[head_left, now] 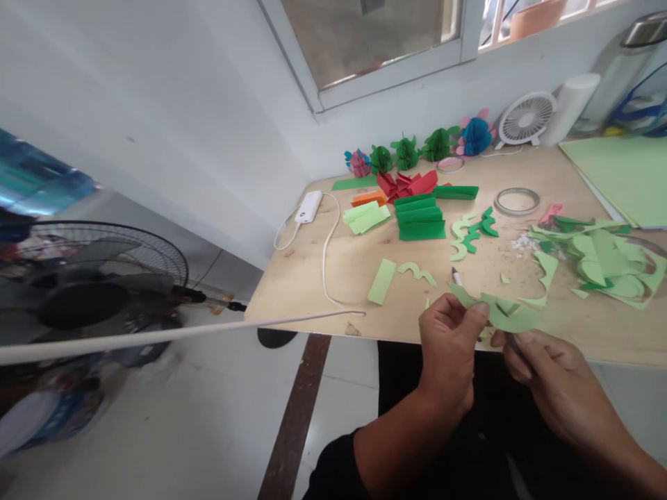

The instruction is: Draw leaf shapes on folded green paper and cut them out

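Green paper (509,320) is jutting beyond the pinching fingers (473,321) of the left hand (448,342); the right hand (553,369) is gripping a dark tool (520,350) (mostly hidden).

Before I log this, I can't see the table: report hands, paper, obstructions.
Left hand pinching light green paper. Right hand gripping dark tool, mostly hidden, by paper's lower edge. Pen just beyond paper; scrap pile beyond right hand.

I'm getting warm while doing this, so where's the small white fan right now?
In the head view, the small white fan stands toward the table's back right, between the blue paper ball and the white cylinder.
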The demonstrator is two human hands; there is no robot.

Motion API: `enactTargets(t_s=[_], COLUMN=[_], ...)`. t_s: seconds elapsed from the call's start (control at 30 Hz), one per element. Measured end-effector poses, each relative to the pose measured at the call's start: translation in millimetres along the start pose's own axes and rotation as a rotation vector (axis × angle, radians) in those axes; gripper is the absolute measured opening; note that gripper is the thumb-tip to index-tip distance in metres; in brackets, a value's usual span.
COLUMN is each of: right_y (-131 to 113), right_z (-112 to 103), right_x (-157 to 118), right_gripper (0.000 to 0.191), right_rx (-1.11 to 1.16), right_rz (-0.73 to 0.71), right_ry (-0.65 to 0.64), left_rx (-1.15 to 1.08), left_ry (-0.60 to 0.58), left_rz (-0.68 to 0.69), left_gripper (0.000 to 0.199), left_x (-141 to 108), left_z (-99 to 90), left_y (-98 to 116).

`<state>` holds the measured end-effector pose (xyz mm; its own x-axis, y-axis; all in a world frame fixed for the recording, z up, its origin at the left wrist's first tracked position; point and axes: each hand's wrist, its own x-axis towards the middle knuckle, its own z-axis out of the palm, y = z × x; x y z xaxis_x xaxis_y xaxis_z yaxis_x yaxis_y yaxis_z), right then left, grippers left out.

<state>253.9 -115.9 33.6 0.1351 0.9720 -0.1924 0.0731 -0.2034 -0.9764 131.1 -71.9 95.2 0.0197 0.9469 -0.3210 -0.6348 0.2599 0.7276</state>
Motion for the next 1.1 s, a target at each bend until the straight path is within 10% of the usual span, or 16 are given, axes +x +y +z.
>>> enactTargets(t_s=[1.1], right_y=[0.4], right_z=[-6.6], right_x=[5.3], right_gripper=[0.053], right_rx=[-0.048], right_rz=[0.032], right_ry=[-0.007], left_rx=[0.076], left_ry=[0.047], left_rz=[0.017], left_gripper=[0.017], left_x=[3.8], left_z=[-1.7], left_y=[-4.1])
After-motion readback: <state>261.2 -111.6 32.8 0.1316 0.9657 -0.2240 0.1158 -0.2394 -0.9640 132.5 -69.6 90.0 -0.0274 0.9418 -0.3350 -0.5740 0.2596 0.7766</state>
